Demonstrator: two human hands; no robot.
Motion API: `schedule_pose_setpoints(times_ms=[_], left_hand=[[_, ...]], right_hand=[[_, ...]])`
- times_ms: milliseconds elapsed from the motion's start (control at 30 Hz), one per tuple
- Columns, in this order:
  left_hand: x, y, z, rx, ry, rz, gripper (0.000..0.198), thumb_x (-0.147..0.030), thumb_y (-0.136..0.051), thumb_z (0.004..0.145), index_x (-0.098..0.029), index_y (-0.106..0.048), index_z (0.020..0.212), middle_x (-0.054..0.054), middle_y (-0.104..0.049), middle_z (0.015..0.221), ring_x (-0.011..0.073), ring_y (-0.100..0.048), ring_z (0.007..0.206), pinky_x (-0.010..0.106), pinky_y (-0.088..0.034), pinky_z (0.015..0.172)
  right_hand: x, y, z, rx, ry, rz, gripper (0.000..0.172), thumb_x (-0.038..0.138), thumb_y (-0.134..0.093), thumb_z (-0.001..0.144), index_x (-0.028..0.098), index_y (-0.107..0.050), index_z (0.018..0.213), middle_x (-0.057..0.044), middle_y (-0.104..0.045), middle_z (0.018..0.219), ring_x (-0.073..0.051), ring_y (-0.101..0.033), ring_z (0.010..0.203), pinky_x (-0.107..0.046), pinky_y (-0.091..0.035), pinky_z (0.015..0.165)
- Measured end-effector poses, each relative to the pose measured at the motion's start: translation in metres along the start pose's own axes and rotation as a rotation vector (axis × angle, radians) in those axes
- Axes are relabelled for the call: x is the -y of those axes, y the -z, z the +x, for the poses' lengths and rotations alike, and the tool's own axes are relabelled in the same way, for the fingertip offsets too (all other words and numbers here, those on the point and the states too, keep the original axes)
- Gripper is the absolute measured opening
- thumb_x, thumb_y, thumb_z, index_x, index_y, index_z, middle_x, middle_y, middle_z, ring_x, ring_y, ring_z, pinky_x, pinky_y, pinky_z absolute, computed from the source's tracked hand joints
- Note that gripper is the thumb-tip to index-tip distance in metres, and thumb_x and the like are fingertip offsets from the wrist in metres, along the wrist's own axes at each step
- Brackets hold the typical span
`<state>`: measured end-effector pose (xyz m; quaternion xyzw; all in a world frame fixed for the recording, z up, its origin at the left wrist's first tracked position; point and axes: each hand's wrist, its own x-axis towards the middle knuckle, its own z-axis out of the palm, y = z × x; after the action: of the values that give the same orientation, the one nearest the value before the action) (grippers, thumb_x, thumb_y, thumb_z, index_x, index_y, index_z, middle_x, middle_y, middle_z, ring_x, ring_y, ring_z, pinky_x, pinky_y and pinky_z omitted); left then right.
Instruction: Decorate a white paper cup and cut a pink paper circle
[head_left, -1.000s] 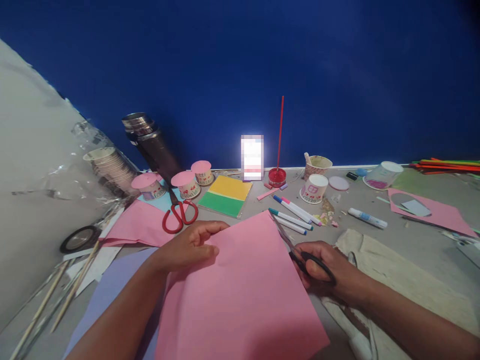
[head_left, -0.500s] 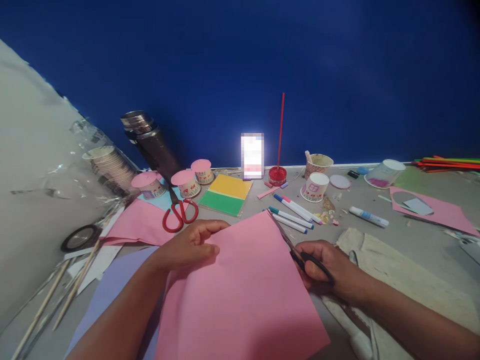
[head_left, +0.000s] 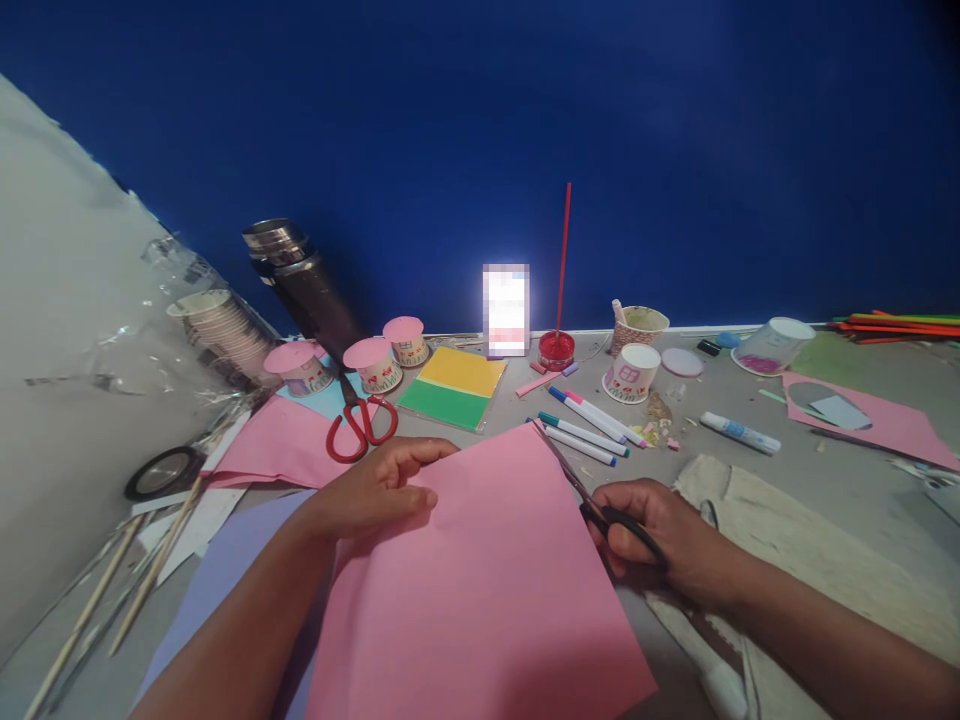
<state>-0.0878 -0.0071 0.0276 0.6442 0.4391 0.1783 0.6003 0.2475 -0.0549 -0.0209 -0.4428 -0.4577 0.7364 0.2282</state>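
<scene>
A large pink sheet of paper fills the near middle of the view, tilted up toward me. My left hand grips its upper left edge, thumb on top and the other fingers partly hidden behind it. In my right hand is a pair of black-handled scissors, held at the sheet's right edge. Their blades lie along that edge, pointing up toward the top corner. Beyond the left hand rest red-handled scissors on the table. Several markers lie just past the sheet's top corner.
Decorated paper cups with pink tops stand at the back left by a leaning flask. A lit phone stands at the wall beside a red stick in a base. A cloth and a glue stick lie right.
Almost nothing differs. The pink sheet's lower right corner has shifted very slightly, while both hands keep their hold and the view has moved a touch.
</scene>
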Motion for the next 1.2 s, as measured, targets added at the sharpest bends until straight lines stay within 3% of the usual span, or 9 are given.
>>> schedule_pose_setpoints(times_ms=[300, 667, 833, 967, 1200], left_hand=[[0.0011, 0.001, -0.0009, -0.022, 0.019, 0.028, 0.041, -0.03, -0.071, 0.078, -0.02, -0.077, 0.117, 0.008, -0.077, 0.123, 0.0287, -0.072, 0.112, 0.03, -0.06, 0.087], [-0.0008, 0.0038, -0.0027, -0.04, -0.012, 0.132, 0.04, -0.029, -0.069, 0.078, -0.02, -0.079, 0.116, 0.008, -0.076, 0.123, 0.0273, -0.069, 0.11, 0.027, -0.057, 0.085], [0.0029, 0.0076, -0.0051, -0.019, 0.013, 0.162, 0.044, -0.027, -0.066, 0.079, -0.021, -0.078, 0.121, 0.006, -0.077, 0.119, 0.023, -0.069, 0.097, 0.024, -0.054, 0.073], [-0.0006, 0.0081, -0.0054, -0.058, -0.008, 0.201, 0.043, -0.029, -0.068, 0.077, -0.021, -0.079, 0.118, 0.007, -0.076, 0.118, 0.0255, -0.068, 0.104, 0.024, -0.054, 0.077], [-0.0043, 0.0066, -0.006, -0.026, 0.007, 0.107, 0.039, -0.029, -0.071, 0.077, -0.02, -0.079, 0.113, 0.005, -0.074, 0.096, 0.0228, -0.068, 0.093, 0.024, -0.054, 0.073]], right_hand=[[0.0044, -0.0017, 0.0001, -0.008, -0.011, -0.007, 0.083, 0.092, -0.088, 0.042, 0.018, -0.061, 0.069, 0.005, -0.055, 0.054, -0.005, -0.032, 0.044, -0.022, -0.019, 0.042], [-0.005, 0.0038, 0.0025, 0.026, 0.014, -0.041, 0.075, 0.087, -0.088, 0.053, 0.019, -0.06, 0.071, 0.004, -0.056, 0.054, -0.005, -0.032, 0.045, -0.022, -0.019, 0.043], [-0.0025, 0.0033, 0.0019, 0.034, 0.037, -0.048, 0.066, 0.077, -0.091, 0.059, 0.019, -0.061, 0.069, 0.003, -0.057, 0.054, -0.007, -0.037, 0.048, -0.021, -0.021, 0.044], [-0.0007, 0.0039, 0.0011, 0.031, -0.005, -0.043, 0.057, 0.064, -0.095, 0.06, 0.019, -0.062, 0.07, 0.003, -0.058, 0.053, -0.006, -0.035, 0.046, -0.02, -0.02, 0.043], [-0.0033, 0.0073, 0.0015, 0.035, -0.02, -0.026, 0.051, 0.056, -0.096, 0.062, 0.019, -0.063, 0.069, 0.002, -0.059, 0.054, -0.006, -0.038, 0.045, -0.019, -0.019, 0.041]])
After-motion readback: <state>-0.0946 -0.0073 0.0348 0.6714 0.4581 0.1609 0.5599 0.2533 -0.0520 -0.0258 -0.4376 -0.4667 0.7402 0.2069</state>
